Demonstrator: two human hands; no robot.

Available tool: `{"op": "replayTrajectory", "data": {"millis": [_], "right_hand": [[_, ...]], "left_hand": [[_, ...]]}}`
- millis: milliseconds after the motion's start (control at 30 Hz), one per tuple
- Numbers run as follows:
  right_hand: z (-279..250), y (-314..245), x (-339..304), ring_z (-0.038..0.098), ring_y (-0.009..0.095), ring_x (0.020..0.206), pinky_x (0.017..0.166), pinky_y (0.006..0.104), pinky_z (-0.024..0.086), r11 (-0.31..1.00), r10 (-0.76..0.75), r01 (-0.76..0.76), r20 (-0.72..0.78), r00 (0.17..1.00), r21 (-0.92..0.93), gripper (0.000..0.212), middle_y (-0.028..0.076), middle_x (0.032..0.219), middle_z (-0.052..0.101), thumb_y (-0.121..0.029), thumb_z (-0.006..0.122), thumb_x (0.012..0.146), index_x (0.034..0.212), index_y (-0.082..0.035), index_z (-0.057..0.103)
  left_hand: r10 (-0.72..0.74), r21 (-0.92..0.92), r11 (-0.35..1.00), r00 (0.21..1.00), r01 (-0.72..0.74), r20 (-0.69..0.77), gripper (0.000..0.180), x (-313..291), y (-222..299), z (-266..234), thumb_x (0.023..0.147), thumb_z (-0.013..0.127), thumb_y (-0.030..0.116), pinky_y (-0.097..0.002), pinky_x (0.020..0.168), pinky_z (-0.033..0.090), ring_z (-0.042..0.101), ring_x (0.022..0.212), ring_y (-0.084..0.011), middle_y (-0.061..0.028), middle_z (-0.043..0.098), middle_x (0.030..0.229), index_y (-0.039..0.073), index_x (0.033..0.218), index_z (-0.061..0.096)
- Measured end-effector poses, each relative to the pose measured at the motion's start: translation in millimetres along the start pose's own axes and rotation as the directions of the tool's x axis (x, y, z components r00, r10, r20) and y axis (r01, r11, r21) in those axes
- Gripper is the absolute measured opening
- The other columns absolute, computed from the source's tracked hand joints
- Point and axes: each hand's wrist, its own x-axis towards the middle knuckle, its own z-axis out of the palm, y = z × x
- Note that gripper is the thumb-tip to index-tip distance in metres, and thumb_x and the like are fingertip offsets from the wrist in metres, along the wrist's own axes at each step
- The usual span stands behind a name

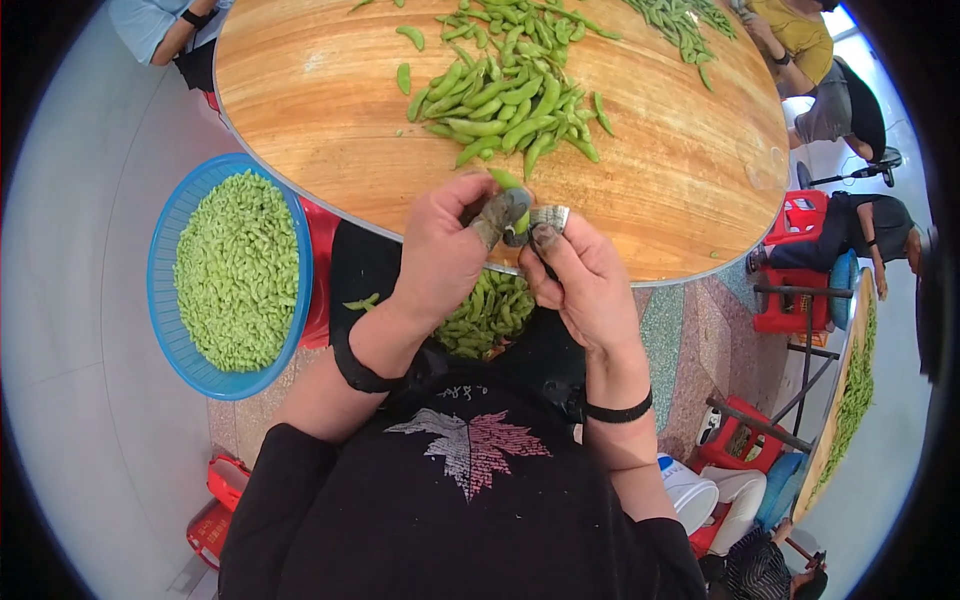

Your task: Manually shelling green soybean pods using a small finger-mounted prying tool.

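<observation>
1. Pod heap (490,312): just below the near edge of the round wooden table (330,120), between the forearms.
2. Left hand (445,245): above the table's near edge, thumb and forefinger pinched on one green pod (506,181), other fingers curled in (thumb looks dark and dirty).
3. Right hand (590,275): over the same edge, fingers mostly closed, tips meeting the pod's lower end; patterned wrap (550,217) on one finger. Can't tell if it grips the pod.
4. Blue basket (160,245): left of the table, full of pale green beans (235,270).
5. Loose pods (510,100): piled on the table beyond the hands.
6. Co-worker in yellow top (803,42): at the table's far right side.
</observation>
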Motion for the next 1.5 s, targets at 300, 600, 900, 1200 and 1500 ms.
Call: {"op": "replayTrajectory", "data": {"millis": [300, 600, 900, 1200, 1500], "right_hand": [[4.1, 7.4, 8.7, 0.038, 0.002, 0.051, 0.045, 0.0181, 0.029, 0.987, -0.064, 0.059, -0.033, 0.997, -0.147, 0.012, -0.005, 0.060, 0.046, -0.010, 0.047, 0.092, 0.085, -0.005, 0.055], [16.7, 1.5, 8.6, 0.059, 0.024, 0.057, 0.050, 0.0346, 0.044, 0.297, -0.600, 0.280, 0.049, 0.798, -0.913, 0.011, 0.011, 0.063, 0.058, -0.007, 0.058, 0.082, 0.092, -0.001, 0.058], [16.2, -13.9, -9.1, 0.060, 0.028, 0.061, 0.051, 0.0372, 0.047, -0.103, -0.556, 0.412, 0.396, 0.731, -0.905, 0.020, 0.012, 0.069, 0.058, -0.013, 0.062, 0.080, 0.096, -0.002, 0.057], [18.0, -0.1, 0.5, 0.060, 0.033, 0.060, 0.051, 0.0371, 0.045, 0.139, -0.708, 0.354, 0.157, 0.688, -0.925, 0.012, 0.016, 0.068, 0.058, -0.007, 0.064, 0.080, 0.087, 0.000, 0.057], [24.9, 8.3, 6.4, 0.058, 0.026, 0.056, 0.051, 0.0324, 0.044, 0.402, -0.651, 0.362, 0.015, 0.759, -0.841, 0.012, 0.013, 0.066, 0.058, -0.008, 0.062, 0.082, 0.089, 0.000, 0.056]], "left_hand": [[-0.086, 0.098, 0.993, 0.975, 0.067, 0.203, 0.011, 2.6, 17.3, -12.8, 0.085, 0.059, 0.004, -0.0198, 0.060, 0.045, 0.056, 0.069, -0.0058, 0.0009, 0.060, 0.080, 0.001, 0.096, 0.060], [0.104, 0.494, 0.839, 0.959, -0.227, 0.265, 0.021, 3.1, 26.3, -26.9, 0.082, 0.053, -0.003, -0.0273, 0.069, 0.047, 0.059, 0.075, -0.0165, -0.0057, 0.062, 0.086, -0.002, 0.101, 0.058], [-0.035, 0.798, 0.494, 0.909, -0.346, 0.416, 0.025, -1.2, 52.8, -26.0, 0.069, 0.048, -0.008, -0.0351, 0.068, 0.045, 0.058, 0.079, -0.0353, -0.0208, 0.058, 0.081, -0.003, 0.092, 0.058], [-0.218, -0.154, 0.947, 0.914, 0.283, 0.341, 0.025, -2.9, 49.3, -31.3, 0.090, 0.053, 0.019, -0.0156, 0.057, 0.033, 0.048, 0.068, -0.0041, 0.0008, 0.059, 0.087, 0.002, 0.108, 0.058], [-0.159, -0.340, 0.923, 0.984, 0.178, 0.084, 0.020, -12.6, 13.5, -25.2, 0.079, 0.068, 0.005, -0.0187, 0.066, 0.044, 0.053, 0.071, -0.0054, 0.0014, 0.061, 0.085, 0.004, 0.098, 0.064]]}}
